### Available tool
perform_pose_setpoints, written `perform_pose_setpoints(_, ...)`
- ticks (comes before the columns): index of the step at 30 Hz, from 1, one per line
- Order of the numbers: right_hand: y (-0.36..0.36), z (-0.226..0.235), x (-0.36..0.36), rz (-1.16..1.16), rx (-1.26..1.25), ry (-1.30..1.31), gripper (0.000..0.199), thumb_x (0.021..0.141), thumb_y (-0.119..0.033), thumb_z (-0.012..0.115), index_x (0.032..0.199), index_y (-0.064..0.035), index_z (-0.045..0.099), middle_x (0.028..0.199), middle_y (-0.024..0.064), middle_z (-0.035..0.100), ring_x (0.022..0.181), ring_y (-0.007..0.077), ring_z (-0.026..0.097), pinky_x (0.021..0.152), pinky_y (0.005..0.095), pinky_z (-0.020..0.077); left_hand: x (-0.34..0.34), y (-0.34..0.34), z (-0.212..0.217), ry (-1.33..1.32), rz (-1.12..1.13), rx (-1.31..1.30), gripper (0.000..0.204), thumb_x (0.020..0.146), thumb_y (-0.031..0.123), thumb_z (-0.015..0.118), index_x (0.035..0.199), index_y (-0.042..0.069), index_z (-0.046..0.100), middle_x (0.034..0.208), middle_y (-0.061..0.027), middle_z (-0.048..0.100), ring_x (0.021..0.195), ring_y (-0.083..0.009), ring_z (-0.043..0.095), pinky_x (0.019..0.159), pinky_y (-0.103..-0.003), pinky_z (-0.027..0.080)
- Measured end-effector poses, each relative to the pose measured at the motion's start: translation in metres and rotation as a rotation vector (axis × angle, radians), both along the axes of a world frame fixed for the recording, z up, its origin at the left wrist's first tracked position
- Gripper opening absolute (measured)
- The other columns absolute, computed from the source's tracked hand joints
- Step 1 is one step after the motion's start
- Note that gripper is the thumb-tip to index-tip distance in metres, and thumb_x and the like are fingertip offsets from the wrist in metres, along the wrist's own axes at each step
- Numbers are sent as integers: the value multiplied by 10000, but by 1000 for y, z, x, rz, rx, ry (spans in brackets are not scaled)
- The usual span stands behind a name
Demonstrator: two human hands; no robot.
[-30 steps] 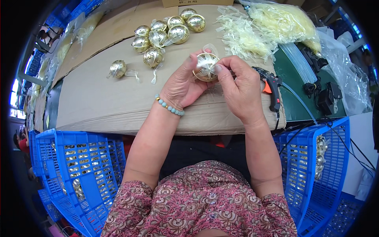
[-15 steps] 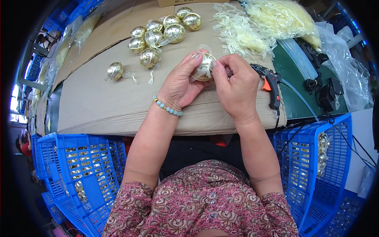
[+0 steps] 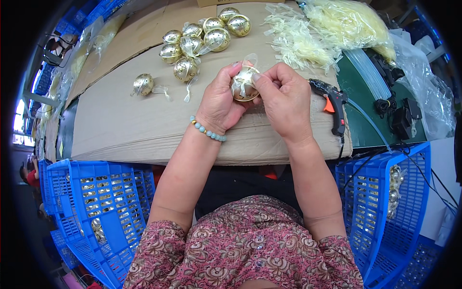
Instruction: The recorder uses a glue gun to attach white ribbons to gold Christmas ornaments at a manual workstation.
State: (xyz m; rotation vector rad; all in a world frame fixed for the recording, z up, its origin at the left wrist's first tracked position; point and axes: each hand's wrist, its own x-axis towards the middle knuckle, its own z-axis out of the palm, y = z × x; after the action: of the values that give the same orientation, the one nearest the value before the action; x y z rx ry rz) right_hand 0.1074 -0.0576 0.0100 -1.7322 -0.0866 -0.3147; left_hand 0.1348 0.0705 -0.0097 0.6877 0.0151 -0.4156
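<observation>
Above the cardboard-covered table, my left hand (image 3: 220,98) wraps round a shiny gold bauble (image 3: 247,94), thumb along its side. A pale sheer ribbon bow (image 3: 243,79) sits on the bauble's top, with a loop standing up behind it. My right hand (image 3: 287,98) is closed at the bow's right side, thumb and forefinger pressed on the ribbon. A beaded bracelet is on my left wrist. To the left, a single gold bauble with ribbon (image 3: 143,85) lies apart from a cluster of several gold baubles (image 3: 186,69).
A glue gun (image 3: 334,107) with an orange trigger lies right of my hand. Behind it are a pile of cream ribbon bows (image 3: 301,45), a clear bag (image 3: 349,21) and glue sticks (image 3: 368,70). Blue crates (image 3: 108,166) holding baubles flank me; cables hang at the right.
The bauble has tilted in my left hand, so more of its front shows below the bow. My right thumb and fingers have shifted slightly left onto the ribbon.
</observation>
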Motion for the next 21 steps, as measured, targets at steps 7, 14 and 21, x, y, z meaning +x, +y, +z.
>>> perform_pose_setpoints(7,-12,4,-10,125,342,117,141,871,-110,620,774,-19,572,681,25,592,594,70,541,528,207,441,0,4,-2,-35,-86,-18,284,933,332,480,1046,84,558,887,-81,632,774,-201,617,588,-330,501)
perform_pose_setpoints(14,-36,-7,-21,108,293,-87,197,901,-188,610,997,-17,628,873,36,612,797,86,557,723,214,445,-7,4,-1,-163,-364,-22,373,937,370,440,1085,41,533,916,-183,629,722,-257,651,525,-301,547)
perform_pose_setpoints(21,-50,-4,-34,311,315,-93,273,890,-179,622,1089,8,604,972,45,603,845,106,556,816,246,440,-11,3,1,-263,-663,35,458,942,412,435,1156,22,542,886,-209,633,665,-253,666,448,-268,527)
